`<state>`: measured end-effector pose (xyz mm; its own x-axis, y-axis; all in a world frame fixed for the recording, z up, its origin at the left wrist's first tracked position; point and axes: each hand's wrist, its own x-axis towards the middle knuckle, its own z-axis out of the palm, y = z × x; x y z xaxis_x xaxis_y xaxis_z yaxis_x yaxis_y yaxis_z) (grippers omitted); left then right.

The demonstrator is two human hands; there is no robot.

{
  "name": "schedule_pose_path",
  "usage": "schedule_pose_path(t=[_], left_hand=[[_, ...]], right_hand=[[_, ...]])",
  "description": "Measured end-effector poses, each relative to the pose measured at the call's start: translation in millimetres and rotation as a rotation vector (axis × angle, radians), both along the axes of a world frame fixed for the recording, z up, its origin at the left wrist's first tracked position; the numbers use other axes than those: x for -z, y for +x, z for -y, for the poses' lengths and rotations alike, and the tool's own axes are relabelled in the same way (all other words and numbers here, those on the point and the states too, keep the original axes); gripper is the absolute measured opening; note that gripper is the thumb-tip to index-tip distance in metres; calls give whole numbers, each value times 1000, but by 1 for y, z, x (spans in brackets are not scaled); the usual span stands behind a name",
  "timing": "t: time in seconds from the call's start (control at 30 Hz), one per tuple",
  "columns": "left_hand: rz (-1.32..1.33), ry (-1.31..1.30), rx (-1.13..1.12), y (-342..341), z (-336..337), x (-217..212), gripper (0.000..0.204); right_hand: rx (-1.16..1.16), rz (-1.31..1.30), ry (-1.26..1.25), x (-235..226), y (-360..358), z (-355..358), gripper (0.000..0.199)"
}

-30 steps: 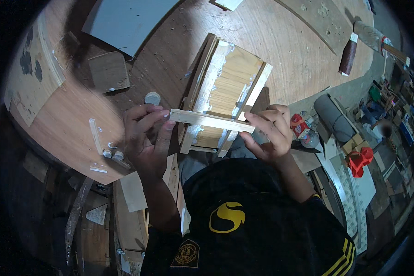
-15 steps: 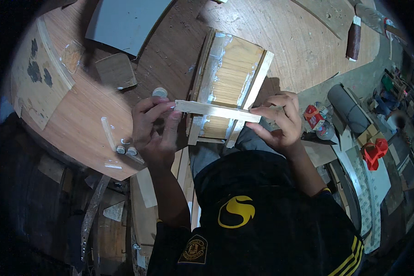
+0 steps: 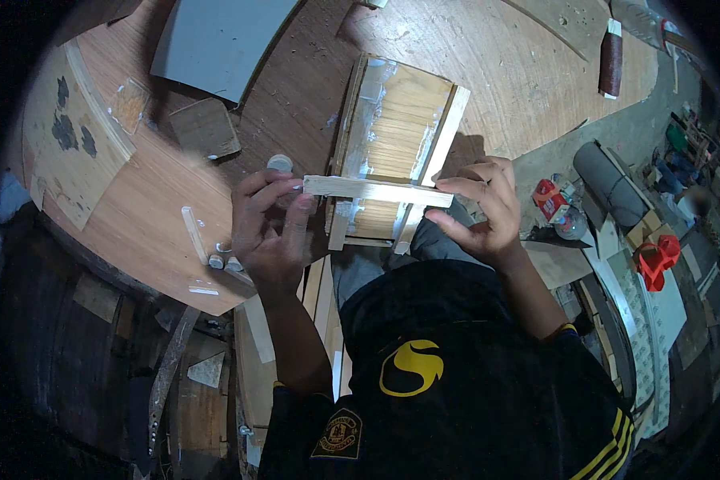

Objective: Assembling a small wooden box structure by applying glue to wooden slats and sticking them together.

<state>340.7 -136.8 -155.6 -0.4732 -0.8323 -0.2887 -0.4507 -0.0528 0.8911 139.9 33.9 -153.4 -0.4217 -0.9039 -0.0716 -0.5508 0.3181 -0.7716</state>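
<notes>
A pale wooden strip (image 3: 368, 189) lies crosswise over a wooden box-like frame (image 3: 408, 112) that has a yellowish panel and whitish smears along its seams. My left hand (image 3: 268, 224) is closed at the strip's left end, fingertips and thumb against it. At the other end, my right hand (image 3: 488, 208) has its index fingertip on the strip, with the thumb just below its lower edge. The frame's near end rests by my lap, and pale rails run along its sides. Beside my left fingers stands a small round pale container (image 3: 280, 163).
A wooden tabletop (image 3: 136, 192) carries a square wood block (image 3: 205, 128), a grey curved panel (image 3: 216, 48) and a thin stick (image 3: 193, 234). Far right lies a dark red cylinder (image 3: 611, 60). A grey roll (image 3: 612, 180), a plastic bottle (image 3: 570, 224) and a red object (image 3: 656, 262) crowd the right side.
The strip's right end has risen slightly, and the right thumb now sits a little apart from its lower edge. Both hands stay nearly in place; the view has shifted slightly.
</notes>
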Motion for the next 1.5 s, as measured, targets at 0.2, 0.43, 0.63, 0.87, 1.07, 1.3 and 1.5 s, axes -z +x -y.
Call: schedule_pose_path(t=[0.2, 0.43, 0.63, 0.87, 1.07, 1.3, 1.5], left_hand=[[-1, 3, 7, 2, 2, 4, 18], [31, -39, 43, 0, 2, 3, 15], [47, -74, 58, 1, 3, 4, 15], [51, 9, 49, 0, 1, 0, 15], [71, 14, 25, -1, 0, 0, 14], [33, -49, 47, -1, 1, 1, 14], [59, 39, 37, 2, 0, -3, 15]], right_hand=[[-18, -19, -8, 2, -1, -2, 33], [-3, -8, 0, 2, -1, -1, 32], [0, -7, -8, 3, -1, -1, 31], [-18, -18, -6, 3, -2, -1, 31], [-9, -3, -1, 4, -2, -3, 31], [1, 11, -1, 2, -2, -2, 30], [-10, 13, 14, 1, -2, -2, 29]])
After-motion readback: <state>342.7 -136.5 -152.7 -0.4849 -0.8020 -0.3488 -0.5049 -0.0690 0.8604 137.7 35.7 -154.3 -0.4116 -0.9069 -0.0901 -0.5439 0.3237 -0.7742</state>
